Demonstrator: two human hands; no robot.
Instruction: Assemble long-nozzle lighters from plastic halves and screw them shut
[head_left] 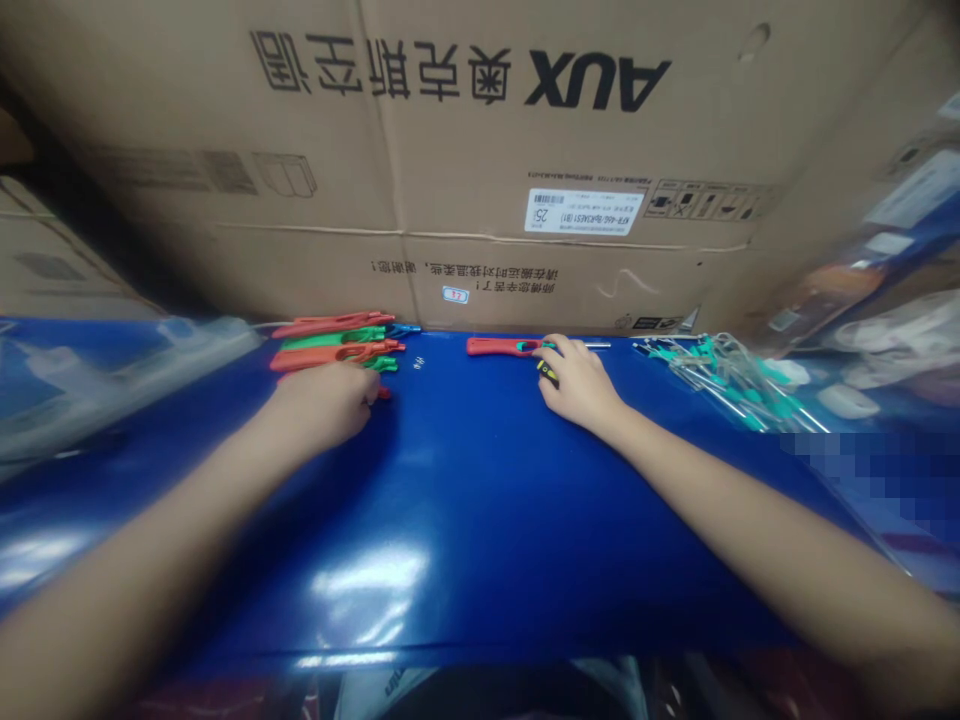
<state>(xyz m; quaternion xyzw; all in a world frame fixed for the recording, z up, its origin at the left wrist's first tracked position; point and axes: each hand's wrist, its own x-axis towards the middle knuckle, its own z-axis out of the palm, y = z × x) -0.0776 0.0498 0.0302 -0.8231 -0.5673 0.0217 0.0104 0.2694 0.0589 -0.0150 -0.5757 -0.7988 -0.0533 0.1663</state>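
Note:
A glossy blue table [465,480] lies in front of me. My left hand [326,400] rests closed at the near edge of a stack of red and green plastic handles [337,345]; a red piece [384,393] pokes out from under its fingers. My right hand [577,385] is closed over a small black and yellow part [547,372] and touches the end of a red handle [499,347] that lies alone, with a thin metal shaft [598,345] sticking out to the right.
A large cardboard box [480,160] printed AUX stands against the table's far edge. A pile of teal-handled metal shafts in clear plastic [720,380] lies at the right. Two small metal bits [419,362] sit between the hands. Clear bags [112,370] lie at the left.

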